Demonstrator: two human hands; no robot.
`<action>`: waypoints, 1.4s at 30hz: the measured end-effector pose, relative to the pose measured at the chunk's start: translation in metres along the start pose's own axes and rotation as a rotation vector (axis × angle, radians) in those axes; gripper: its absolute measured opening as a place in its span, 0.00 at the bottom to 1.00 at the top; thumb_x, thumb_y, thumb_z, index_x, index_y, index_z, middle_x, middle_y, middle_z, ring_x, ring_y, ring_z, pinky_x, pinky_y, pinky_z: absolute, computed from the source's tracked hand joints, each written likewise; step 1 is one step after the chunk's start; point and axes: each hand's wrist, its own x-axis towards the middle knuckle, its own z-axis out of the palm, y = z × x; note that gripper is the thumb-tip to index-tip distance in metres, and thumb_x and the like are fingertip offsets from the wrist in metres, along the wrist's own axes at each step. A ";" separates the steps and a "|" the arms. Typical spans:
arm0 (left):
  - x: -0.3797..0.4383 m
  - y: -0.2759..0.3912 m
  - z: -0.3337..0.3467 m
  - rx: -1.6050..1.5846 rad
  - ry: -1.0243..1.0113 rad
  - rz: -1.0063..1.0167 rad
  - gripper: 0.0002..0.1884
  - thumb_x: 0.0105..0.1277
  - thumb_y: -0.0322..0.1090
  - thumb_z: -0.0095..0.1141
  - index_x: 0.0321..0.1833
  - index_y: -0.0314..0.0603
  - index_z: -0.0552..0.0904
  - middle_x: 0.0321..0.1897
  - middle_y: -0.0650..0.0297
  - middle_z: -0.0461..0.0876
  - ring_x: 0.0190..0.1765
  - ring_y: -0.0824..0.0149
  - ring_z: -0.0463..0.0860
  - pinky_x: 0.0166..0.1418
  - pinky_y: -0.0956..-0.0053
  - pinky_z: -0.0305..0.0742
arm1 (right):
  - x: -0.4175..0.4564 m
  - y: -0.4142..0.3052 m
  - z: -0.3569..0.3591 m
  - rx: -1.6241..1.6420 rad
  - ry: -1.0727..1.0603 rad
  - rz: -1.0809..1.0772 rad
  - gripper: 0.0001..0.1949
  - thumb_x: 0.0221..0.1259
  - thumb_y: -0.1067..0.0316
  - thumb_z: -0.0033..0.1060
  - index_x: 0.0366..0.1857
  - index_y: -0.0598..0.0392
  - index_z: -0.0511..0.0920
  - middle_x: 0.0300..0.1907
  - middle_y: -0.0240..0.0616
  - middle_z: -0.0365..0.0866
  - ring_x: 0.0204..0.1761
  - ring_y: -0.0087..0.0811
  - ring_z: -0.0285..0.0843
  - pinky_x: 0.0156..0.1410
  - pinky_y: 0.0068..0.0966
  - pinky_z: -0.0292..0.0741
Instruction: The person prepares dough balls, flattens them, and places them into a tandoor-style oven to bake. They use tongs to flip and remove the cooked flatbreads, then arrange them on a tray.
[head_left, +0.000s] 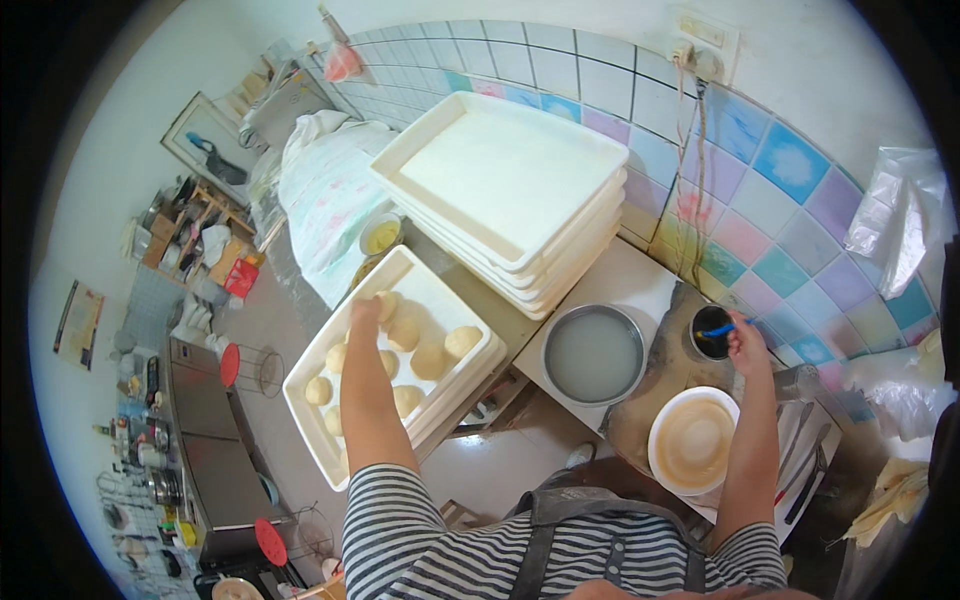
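My left hand (367, 309) reaches into the far end of a white plastic tray (315, 442) and touches a dough ball (386, 306). Its fingers are mostly hidden, so a grip on the ball cannot be made out. Several more pale dough balls (429, 361) lie around my forearm in that tray. On the right side, my right hand (744, 346) grips a blue-handled tool (720, 330), possibly a brush. The tool's lower end is inside a round container (697, 352) with dark contents.
A round metal pan (595, 354) of cloudy liquid and a white bowl (694, 442) with tan contents stand before me. Stacked white trays (502, 172) rise behind, against the tiled wall. A small bowl with yellow contents (382, 235) sits beyond the dough tray. Long-handled utensils (806, 469) lie right.
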 end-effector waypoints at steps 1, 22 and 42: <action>0.001 0.011 -0.003 -0.039 -0.071 -0.132 0.28 0.57 0.51 0.50 0.47 0.28 0.76 0.45 0.41 0.76 0.50 0.48 0.76 0.55 0.63 0.68 | -0.011 -0.010 0.032 -0.461 0.035 0.055 0.13 0.58 0.56 0.54 0.41 0.51 0.77 0.20 0.32 0.76 0.15 0.27 0.69 0.25 0.24 0.71; -0.400 0.163 0.181 -1.807 -1.902 -0.577 0.27 0.61 0.55 0.45 0.56 0.43 0.69 0.53 0.55 0.70 0.57 0.53 0.68 0.63 0.50 0.59 | -0.138 -0.005 0.045 -1.327 0.172 -0.791 0.09 0.49 0.71 0.59 0.36 0.52 0.79 0.35 0.39 0.77 0.37 0.39 0.75 0.41 0.29 0.74; -0.463 0.147 0.340 -0.928 -1.530 0.335 0.19 0.65 0.46 0.40 0.44 0.37 0.75 0.38 0.57 0.77 0.43 0.60 0.76 0.52 0.63 0.69 | -0.215 0.037 0.000 -0.174 0.385 -0.459 0.08 0.54 0.69 0.59 0.35 0.61 0.79 0.25 0.31 0.78 0.27 0.18 0.73 0.32 0.16 0.71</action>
